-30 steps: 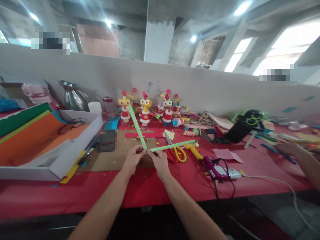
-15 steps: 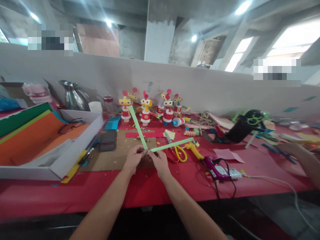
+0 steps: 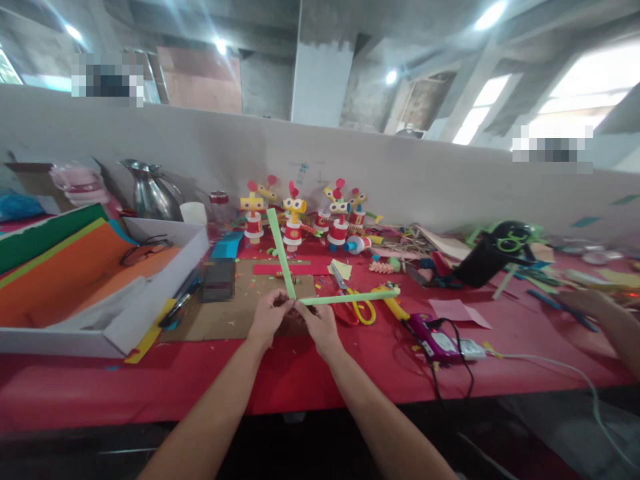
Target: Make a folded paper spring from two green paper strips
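Red table [image 3: 295,380] shows between its near edge and the left hand [image 3: 269,317] and right hand [image 3: 319,321]; a white box [image 3: 167,283] sits well to the left, and scissors [image 3: 367,315] lie close on the right; both hands pinch tight, side by side, where an upper green strip [image 3: 280,247] and a lower green strip [image 3: 350,298] meet; one points up and away, the other goes right, above the scissors; now the upper one stands straighter, and the lower one looks flatter than half a second ago

Two pale green strips [image 3: 281,250] — pinched at their near ends — spread apart, one upward, one rightward.
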Motion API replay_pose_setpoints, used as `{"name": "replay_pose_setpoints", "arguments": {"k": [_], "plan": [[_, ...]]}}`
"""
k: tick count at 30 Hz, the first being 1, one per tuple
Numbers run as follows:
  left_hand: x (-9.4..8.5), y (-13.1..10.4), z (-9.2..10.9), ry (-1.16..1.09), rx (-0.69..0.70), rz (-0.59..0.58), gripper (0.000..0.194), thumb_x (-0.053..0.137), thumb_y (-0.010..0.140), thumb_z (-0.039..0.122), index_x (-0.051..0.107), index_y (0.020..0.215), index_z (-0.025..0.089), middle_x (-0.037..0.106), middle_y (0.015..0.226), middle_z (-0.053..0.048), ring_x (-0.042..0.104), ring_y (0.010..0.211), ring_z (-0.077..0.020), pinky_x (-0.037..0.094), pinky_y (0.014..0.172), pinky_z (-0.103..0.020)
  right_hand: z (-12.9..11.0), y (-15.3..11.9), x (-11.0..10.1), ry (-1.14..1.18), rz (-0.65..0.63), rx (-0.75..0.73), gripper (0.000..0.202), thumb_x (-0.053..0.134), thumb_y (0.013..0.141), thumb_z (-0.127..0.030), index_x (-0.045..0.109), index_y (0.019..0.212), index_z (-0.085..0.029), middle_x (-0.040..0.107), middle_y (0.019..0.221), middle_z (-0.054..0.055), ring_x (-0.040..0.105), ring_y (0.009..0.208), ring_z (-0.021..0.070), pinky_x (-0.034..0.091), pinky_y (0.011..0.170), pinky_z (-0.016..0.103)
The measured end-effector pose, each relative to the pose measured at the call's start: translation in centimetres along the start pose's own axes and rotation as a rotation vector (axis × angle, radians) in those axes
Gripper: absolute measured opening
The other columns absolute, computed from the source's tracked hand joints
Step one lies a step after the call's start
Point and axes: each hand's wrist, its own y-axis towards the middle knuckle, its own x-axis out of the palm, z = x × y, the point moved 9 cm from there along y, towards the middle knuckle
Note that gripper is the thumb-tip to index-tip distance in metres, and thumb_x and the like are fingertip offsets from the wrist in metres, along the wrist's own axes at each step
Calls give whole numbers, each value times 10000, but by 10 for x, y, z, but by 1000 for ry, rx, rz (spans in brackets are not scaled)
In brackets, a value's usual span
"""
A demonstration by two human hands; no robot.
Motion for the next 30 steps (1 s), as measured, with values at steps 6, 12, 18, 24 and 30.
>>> {"name": "replay_pose_setpoints", "arguments": {"k": [6, 12, 18, 24, 30], "plan": [[2, -1, 1, -5, 6, -22, 180, 728, 610, 311, 609, 638, 179, 593, 571, 18, 535, 544, -121, 420, 566, -244, -3, 0, -1, 76, 7, -16, 166, 648, 728, -346, 678, 698, -186, 644, 589, -2, 577, 543, 163, 472, 536, 277], [6, 0, -1, -17, -12, -51, 211, 748, 588, 325, 610, 637, 173, 608, 577, 7, 550, 544, -128, 427, 572, -253, -1, 0, -4, 101, 45, 24, 125, 663, 701, -300, 679, 677, -178, 627, 571, -8, 560, 541, 148, 455, 536, 264], [4, 1, -2, -46, -11, -38, 205, 730, 604, 320, 588, 610, 173, 590, 561, 13, 540, 547, -124, 420, 587, -253, 4, 1, -3, 150, 51, 58, 178, 665, 704, -325, 703, 740, -155, 643, 607, 0, 553, 577, 143, 439, 574, 263], [0, 4, -6, 9, 7, -37, 191, 711, 616, 302, 572, 611, 171, 562, 563, 26, 502, 562, -111, 380, 586, -237, 4, 0, -7, 98, 77, 38, 197, 679, 690, -348, 687, 672, -151, 633, 606, -14, 528, 576, 130, 404, 582, 255], [-1, 5, -11, 53, -6, -32, 172, 712, 606, 287, 588, 627, 170, 566, 589, 29, 492, 588, -110, 372, 599, -232, 8, 1, -11, 81, 101, 84, 210, 677, 672, -346, 665, 624, -141, 598, 544, -20, 485, 521, 114, 356, 527, 237]]}}
